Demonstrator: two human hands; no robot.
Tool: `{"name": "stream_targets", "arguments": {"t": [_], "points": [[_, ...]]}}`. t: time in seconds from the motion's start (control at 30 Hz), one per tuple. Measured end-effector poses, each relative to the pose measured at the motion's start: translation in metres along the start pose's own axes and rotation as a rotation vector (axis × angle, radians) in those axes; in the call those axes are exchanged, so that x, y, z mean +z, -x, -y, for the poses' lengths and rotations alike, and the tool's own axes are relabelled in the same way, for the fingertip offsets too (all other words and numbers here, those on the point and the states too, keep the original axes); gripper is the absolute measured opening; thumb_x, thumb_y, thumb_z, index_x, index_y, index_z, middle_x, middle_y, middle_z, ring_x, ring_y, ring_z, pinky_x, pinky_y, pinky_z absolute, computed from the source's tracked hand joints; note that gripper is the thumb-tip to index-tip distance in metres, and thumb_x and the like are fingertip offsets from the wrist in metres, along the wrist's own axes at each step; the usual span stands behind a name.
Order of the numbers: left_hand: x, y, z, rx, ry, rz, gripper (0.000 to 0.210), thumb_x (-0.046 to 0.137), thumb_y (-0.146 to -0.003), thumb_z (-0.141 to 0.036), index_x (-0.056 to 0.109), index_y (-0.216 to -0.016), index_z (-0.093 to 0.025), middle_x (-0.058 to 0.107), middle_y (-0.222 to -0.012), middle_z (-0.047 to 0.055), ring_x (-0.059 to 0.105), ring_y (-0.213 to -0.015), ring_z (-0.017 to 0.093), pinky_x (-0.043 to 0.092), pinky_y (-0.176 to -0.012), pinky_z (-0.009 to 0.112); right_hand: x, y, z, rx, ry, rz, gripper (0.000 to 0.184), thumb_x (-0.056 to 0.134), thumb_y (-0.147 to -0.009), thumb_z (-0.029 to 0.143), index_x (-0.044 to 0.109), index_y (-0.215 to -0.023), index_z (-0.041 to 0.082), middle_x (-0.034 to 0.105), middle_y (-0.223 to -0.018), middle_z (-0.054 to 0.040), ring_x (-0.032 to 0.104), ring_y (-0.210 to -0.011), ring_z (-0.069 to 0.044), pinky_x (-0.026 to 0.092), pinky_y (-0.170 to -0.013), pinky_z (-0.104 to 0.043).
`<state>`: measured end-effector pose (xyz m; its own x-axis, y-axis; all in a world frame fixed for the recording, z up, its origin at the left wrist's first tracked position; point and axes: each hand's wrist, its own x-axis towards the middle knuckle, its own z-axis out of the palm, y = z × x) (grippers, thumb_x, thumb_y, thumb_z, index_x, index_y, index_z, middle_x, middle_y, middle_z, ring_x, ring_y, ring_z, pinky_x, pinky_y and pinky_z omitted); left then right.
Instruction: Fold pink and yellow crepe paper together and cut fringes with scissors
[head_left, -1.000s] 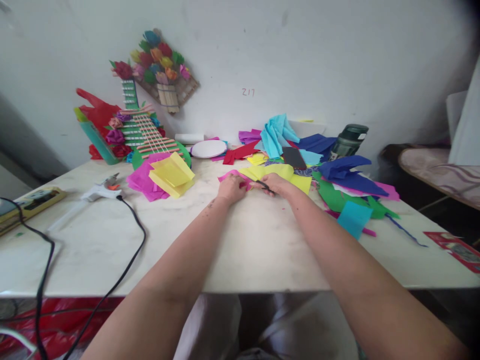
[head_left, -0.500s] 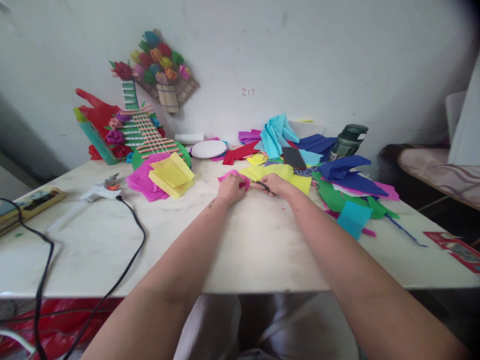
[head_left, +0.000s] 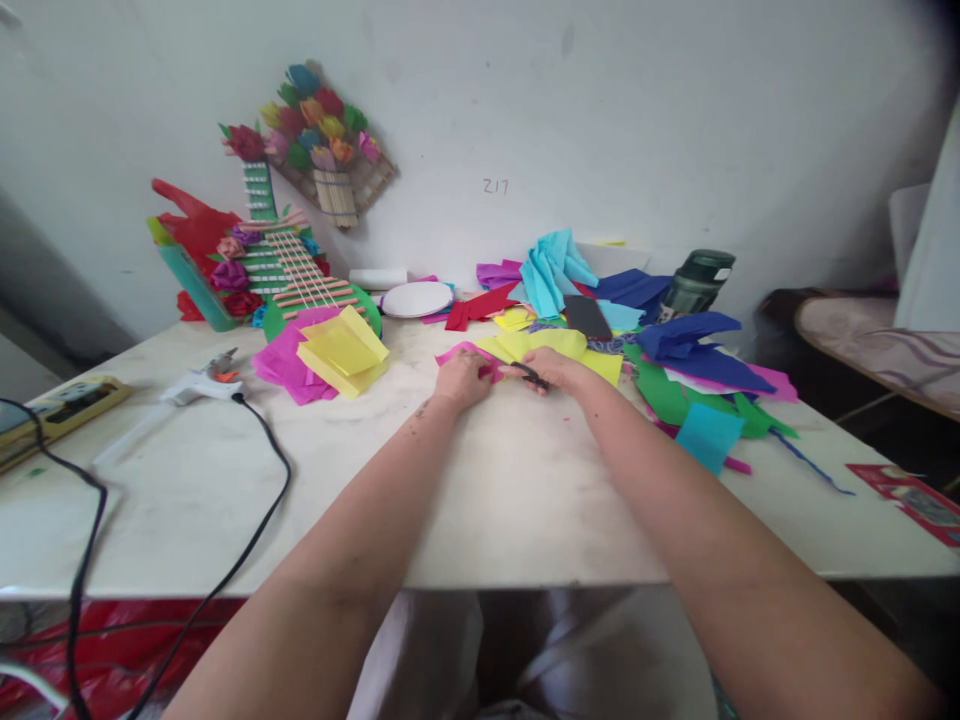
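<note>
Near the middle of the table, my left hand (head_left: 463,380) is closed on a piece of pink paper (head_left: 448,353), pressing it close to the tabletop. My right hand (head_left: 551,370) grips a pair of scissors (head_left: 529,375) with dark handles. The blades point left, toward the pink paper by my left fingers; how far they are open I cannot make out. Just behind both hands lies a sheet of yellow paper (head_left: 604,366).
At left are a glue gun (head_left: 202,385) with a black cord, a power strip (head_left: 67,412) and a paper-flower guitar (head_left: 300,270). Coloured paper (head_left: 555,270), a phone (head_left: 588,317) and a dark bottle (head_left: 696,285) stand or lie at the back right.
The scissors' handles in my right hand have spread and turned slightly. My left hand stays on the pink paper, almost unmoved.
</note>
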<state>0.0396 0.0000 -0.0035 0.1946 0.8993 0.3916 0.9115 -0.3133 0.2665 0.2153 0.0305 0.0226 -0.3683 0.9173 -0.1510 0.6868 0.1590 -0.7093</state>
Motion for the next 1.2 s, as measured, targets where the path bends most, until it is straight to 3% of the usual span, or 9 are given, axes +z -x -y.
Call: {"name": "stream_targets", "arguments": {"t": [0.57, 0.9, 1.03, 1.2], "points": [[0.001, 0.0, 0.001, 0.003, -0.016, -0.008, 0.026, 0.051, -0.076, -0.031, 0.067, -0.092, -0.02, 0.066, -0.095, 0.006, 0.053, -0.101, 0.022, 0.044, -0.087, 0.031, 0.002, 0.002, 0.016, 0.012, 0.06, -0.025, 0.052, 0.064, -0.06, 0.063, 0.047, -0.046, 0.016, 0.05, -0.037, -0.001, 0.045, -0.032, -0.008, 0.035, -0.035, -0.02], [0.001, -0.001, 0.001, 0.041, -0.013, -0.015, 0.025, 0.051, -0.074, -0.026, 0.068, -0.091, -0.019, 0.067, -0.096, 0.005, 0.053, -0.1, 0.021, 0.043, -0.088, 0.031, 0.007, 0.004, 0.012, 0.032, 0.222, -0.054, 0.045, 0.066, -0.062, 0.057, 0.058, -0.059, 0.012, 0.062, -0.048, -0.0058, 0.055, -0.035, -0.012, 0.042, -0.038, -0.021], [0.004, -0.001, 0.003, 0.046, -0.008, -0.032, 0.025, 0.05, -0.076, -0.028, 0.068, -0.089, -0.019, 0.067, -0.094, 0.005, 0.054, -0.099, 0.02, 0.043, -0.089, 0.03, 0.005, 0.008, 0.014, 0.03, 0.243, -0.099, 0.04, 0.069, -0.063, 0.048, 0.06, -0.075, 0.012, 0.062, -0.049, -0.0039, 0.056, -0.035, -0.013, 0.041, -0.035, -0.02], [0.004, -0.002, 0.004, 0.047, -0.013, -0.03, 0.024, 0.052, -0.074, -0.028, 0.068, -0.089, -0.019, 0.067, -0.094, 0.005, 0.053, -0.1, 0.021, 0.043, -0.088, 0.031, -0.003, 0.027, 0.027, 0.035, 0.029, -0.066, 0.065, 0.071, -0.063, 0.047, 0.049, -0.113, 0.011, 0.054, -0.038, 0.0037, 0.053, -0.033, -0.014, 0.041, -0.031, -0.021]]}}
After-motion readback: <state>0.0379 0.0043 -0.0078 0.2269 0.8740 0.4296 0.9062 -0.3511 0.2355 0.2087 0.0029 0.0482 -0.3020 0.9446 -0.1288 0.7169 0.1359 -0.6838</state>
